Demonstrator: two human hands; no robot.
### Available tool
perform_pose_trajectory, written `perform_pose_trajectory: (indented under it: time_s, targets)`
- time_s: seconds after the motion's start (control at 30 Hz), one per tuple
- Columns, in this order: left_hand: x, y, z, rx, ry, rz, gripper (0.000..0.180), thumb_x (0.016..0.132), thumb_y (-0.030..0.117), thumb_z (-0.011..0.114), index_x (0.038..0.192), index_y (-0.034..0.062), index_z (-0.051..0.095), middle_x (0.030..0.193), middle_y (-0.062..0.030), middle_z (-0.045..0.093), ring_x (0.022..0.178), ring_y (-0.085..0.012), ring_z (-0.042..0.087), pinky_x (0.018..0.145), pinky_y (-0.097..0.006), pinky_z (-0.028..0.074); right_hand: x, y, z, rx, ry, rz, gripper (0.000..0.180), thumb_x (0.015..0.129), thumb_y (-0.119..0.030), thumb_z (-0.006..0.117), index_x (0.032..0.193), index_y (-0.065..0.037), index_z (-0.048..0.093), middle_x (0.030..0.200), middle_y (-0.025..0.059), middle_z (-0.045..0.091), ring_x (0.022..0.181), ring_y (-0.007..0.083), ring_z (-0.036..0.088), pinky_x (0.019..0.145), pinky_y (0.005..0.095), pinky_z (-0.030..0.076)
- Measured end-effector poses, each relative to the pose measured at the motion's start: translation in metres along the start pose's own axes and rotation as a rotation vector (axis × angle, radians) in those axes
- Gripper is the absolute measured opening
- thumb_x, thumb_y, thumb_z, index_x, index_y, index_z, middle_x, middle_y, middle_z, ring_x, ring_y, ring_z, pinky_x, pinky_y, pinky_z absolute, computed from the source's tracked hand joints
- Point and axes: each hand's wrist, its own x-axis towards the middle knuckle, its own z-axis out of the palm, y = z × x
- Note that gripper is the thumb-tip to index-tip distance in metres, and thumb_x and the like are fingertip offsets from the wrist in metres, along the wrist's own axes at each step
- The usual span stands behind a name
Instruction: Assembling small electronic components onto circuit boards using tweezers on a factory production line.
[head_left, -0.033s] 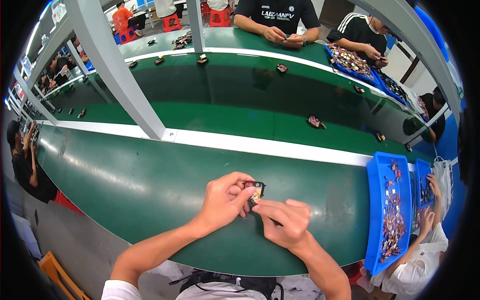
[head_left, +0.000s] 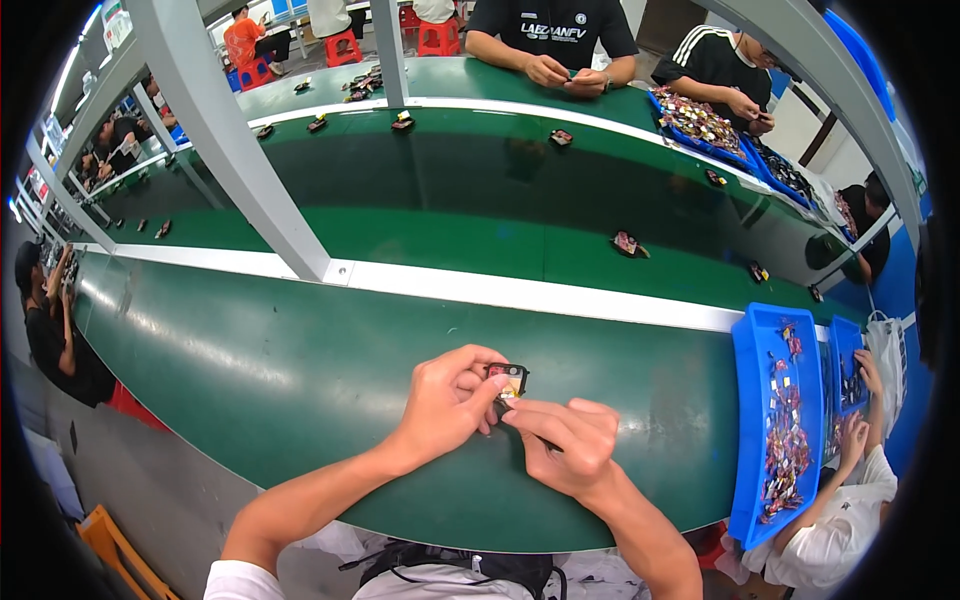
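Note:
Above the green worktop [head_left: 330, 370], my left hand [head_left: 450, 397] grips a small black plastic housing [head_left: 519, 370] between thumb and fingers. Its open face shows a reddish part, a pale part and a bit of yellow. My right hand [head_left: 570, 440] is closed, thumb and forefinger pinched at the housing's lower edge. Something dark shows at those fingertips and again below the palm; its kind is too hidden to tell. Both hands meet at the housing.
A blue tray [head_left: 745, 430] of small colourful parts stands at the right, beside a co-worker's hands [head_left: 858, 430]. Past the white rail [head_left: 480, 290], a green belt [head_left: 450, 240] carries scattered black housings [head_left: 628, 244]. A grey post [head_left: 235, 140] rises at left. Other people sit across the belt.
The housings on the belt have shifted very slightly to the left. My hands stay almost where they were, the right fingertips a touch further left.

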Motion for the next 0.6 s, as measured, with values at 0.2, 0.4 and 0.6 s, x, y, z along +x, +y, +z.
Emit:
perform_pose_trajectory:
  time_s: [0.2, 0.4, 0.6]
  targets:
    - [0.006, 0.003, 0.004, 0.074, 0.038, 0.004, 0.016, 0.097, -0.003, 0.060, 0.111, -0.0099, 0.059, 0.084, -0.0117, 0.066, 0.059, -0.0141, 0.066, 0.047, -0.026, 0.055, 0.000, 0.005, 0.004, 0.090, 0.042, 0.071, 0.020, 0.070, 0.004, 0.080, 0.083, -0.009, 0.073, 0.084, 0.0040, 0.077, 0.052, 0.0128, 0.061, 0.044, 0.0258, 0.034]
    - [0.097, 0.012, -0.037, 0.082, 0.290, 0.103, 0.016, 0.095, 0.003, 0.063, 0.106, -0.0096, 0.062, 0.075, -0.0117, 0.066, 0.057, -0.0182, 0.068, 0.049, -0.029, 0.057, 0.004, 0.016, 0.002, 0.130, 0.221, 0.141, 0.016, 0.075, 0.000, 0.081, 0.085, -0.008, 0.072, 0.086, 0.0040, 0.076, 0.056, 0.0154, 0.065, 0.046, 0.0260, 0.042]
    - [0.173, 0.016, -0.098, 0.602, 0.567, 0.099, 0.022, 0.092, 0.009, 0.069, 0.103, -0.0103, 0.066, 0.075, -0.0129, 0.070, 0.054, -0.0173, 0.069, 0.044, -0.028, 0.055, -0.001, 0.016, 0.003, 0.131, 0.157, 0.136, 0.014, 0.073, 0.001, 0.081, 0.083, -0.007, 0.073, 0.086, 0.0041, 0.077, 0.058, 0.0164, 0.068, 0.049, 0.0259, 0.048]
